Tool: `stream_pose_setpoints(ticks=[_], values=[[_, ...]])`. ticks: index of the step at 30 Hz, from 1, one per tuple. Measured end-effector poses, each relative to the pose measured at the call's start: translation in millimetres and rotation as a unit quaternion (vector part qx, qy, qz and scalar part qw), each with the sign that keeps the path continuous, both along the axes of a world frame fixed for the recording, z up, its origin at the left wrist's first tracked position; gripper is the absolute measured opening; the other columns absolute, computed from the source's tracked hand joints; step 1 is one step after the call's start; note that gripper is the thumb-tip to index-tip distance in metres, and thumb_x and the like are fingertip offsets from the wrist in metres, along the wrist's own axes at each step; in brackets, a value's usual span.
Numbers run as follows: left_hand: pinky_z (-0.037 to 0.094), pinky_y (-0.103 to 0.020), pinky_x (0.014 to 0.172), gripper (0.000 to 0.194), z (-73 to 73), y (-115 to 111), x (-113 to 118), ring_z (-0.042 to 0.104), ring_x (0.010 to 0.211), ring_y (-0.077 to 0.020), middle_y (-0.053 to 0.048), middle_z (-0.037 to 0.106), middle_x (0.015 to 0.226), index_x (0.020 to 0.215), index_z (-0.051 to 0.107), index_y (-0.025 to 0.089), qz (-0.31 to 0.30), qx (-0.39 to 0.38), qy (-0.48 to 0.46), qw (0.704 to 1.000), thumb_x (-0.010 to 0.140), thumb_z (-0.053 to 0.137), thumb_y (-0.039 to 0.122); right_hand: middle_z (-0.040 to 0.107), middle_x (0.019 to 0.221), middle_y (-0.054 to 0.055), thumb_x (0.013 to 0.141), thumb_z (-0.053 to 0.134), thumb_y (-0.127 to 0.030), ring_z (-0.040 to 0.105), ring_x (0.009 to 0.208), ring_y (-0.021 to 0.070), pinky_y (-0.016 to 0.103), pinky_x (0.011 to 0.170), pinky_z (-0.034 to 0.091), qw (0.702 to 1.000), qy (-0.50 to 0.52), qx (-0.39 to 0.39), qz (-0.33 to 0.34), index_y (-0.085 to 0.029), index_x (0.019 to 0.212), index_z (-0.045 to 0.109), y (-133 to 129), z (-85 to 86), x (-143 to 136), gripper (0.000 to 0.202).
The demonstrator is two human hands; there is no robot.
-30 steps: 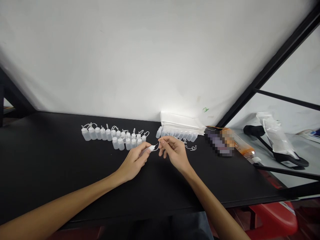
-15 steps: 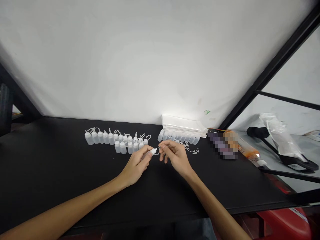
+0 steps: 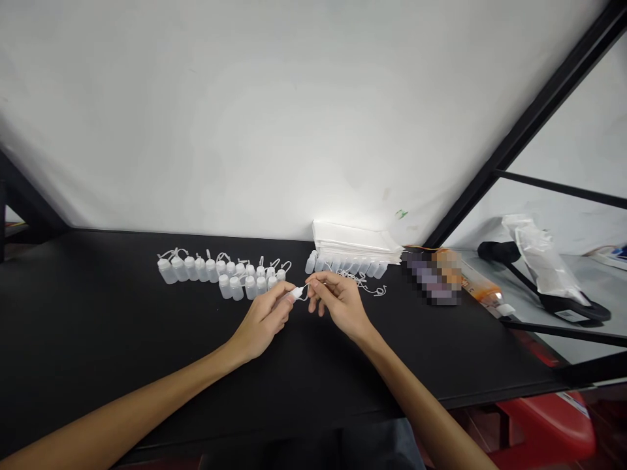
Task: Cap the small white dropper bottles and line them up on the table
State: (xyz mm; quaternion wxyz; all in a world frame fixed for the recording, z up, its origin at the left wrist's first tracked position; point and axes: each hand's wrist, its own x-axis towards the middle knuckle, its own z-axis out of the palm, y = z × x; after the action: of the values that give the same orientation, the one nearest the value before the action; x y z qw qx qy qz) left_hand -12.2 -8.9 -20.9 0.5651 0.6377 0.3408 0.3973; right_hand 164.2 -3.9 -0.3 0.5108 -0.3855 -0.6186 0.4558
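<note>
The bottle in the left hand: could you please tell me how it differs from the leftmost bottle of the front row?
Pose: the held bottle is tilted, its tip toward the right hand; the front-row bottle stands upright on the table.
Visibility: the left hand hides most of the held bottle, while the front-row bottle's body shows plainly.
Both have white tops.

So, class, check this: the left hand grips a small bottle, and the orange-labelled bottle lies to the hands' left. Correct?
Not quite: the head view shows the orange-labelled bottle lying to the right, past the right hand. The left hand does grip a small bottle.
</note>
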Motion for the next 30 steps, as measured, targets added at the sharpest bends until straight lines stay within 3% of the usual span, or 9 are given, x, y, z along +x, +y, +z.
stream_pose_setpoints(ticks=[30], values=[[0.026, -0.019, 0.044, 0.028, -0.1, 0.3, -0.4, 0.028, 0.049, -0.0073, 0.006, 0.031, 0.064, 0.096, 0.05, 0.018, -0.007, 0.004, 0.006, 1.0, 0.096, 0.041, 0.044, 0.059, 0.069, 0.0, 0.087, 0.059, -0.041, 0.06, 0.05, 0.0098, 0.019, 0.04, 0.041, 1.0, -0.014, 0.012, -0.004, -0.016, 0.089, 0.063, 0.1, -1.7, 1.0, 0.026]])
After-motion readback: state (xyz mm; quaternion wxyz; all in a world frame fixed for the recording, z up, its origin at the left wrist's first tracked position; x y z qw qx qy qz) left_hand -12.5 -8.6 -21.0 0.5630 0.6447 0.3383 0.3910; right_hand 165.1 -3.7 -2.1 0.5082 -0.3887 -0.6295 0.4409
